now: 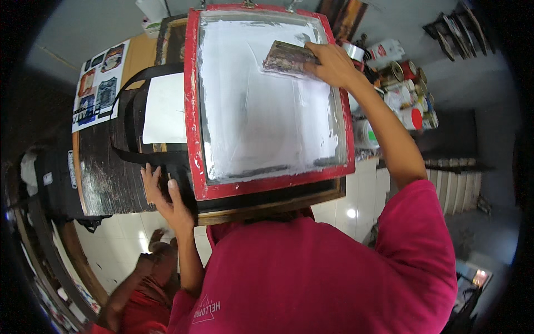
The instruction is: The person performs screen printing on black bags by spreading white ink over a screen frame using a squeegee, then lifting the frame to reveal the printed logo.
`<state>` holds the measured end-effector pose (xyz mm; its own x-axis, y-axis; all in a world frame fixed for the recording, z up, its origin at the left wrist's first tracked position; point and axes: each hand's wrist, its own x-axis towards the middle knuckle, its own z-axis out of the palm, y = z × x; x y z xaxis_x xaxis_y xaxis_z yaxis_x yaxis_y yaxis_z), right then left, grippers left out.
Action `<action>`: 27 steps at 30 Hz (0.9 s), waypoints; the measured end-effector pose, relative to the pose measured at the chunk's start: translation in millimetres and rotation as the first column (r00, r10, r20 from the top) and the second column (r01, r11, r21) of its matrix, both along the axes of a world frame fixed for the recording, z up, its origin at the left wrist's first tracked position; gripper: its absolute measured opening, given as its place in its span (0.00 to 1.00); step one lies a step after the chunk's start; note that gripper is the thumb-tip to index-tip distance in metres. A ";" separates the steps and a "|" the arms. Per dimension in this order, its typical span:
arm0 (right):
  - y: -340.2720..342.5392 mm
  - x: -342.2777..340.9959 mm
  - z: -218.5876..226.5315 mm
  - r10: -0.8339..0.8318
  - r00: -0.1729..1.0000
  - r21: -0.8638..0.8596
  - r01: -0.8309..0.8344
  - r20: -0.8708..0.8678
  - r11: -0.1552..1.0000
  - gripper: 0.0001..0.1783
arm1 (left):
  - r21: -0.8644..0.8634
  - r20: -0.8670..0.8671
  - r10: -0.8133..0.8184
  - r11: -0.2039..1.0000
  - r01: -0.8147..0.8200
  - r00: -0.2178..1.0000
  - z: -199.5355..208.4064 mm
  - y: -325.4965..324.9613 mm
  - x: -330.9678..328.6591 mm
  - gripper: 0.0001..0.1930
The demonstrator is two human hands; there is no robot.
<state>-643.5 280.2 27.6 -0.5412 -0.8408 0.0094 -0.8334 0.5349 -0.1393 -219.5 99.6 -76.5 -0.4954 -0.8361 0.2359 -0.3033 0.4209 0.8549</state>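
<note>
A screen printing frame [193, 111] with red wooden edges lies in front of me, its pale mesh smeared with white ink [278, 131]. Near its upper right part, my right hand [332, 63] is closed around a worn, ink-stained squeegee [288, 57], whose lower edge meets the ink. My left hand [168, 196] has its fingers spread at the near left of the frame, over a black fabric bag [173, 161] with a looped strap [115, 125]. Part of the bag is under the frame. A white sheet [162, 111] sticks out from the frame's left side.
The dark table [108, 181] carries a sheet of printed pictures [103, 80] at far left. Metal clamps [249, 3] show at the frame's far edge. Cans and tubs [396, 92] crowd the right. At lower left, another person's hands [158, 250] show behind my left forearm.
</note>
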 end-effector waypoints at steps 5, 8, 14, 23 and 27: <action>38.0 91.7 8.4 -0.103 0.992 0.090 0.097 0.074 0.991 0.19 | -0.135 0.010 -0.143 0.981 0.143 0.990 -1.8 -17.7 1.5 0.25; 58.1 131.1 10.9 -0.086 0.983 0.102 0.070 0.163 0.992 0.18 | -0.056 0.020 -0.258 0.964 0.259 0.966 -0.5 -22.4 5.1 0.26; 71.2 165.1 12.7 0.006 0.950 0.168 -0.061 0.311 0.984 0.17 | -0.037 -0.014 -0.259 0.965 0.258 0.966 -3.2 -26.0 9.3 0.25; 29.2 107.0 -22.3 -0.030 0.780 0.246 -0.160 0.625 0.956 0.22 | -0.041 -0.038 -0.205 0.978 0.203 0.978 -1.6 -20.4 5.8 0.24; -6.4 77.0 -31.3 -0.184 0.640 0.444 -0.272 0.746 0.854 0.23 | -0.036 -0.027 -0.163 0.986 0.162 0.986 3.9 -17.1 4.5 0.24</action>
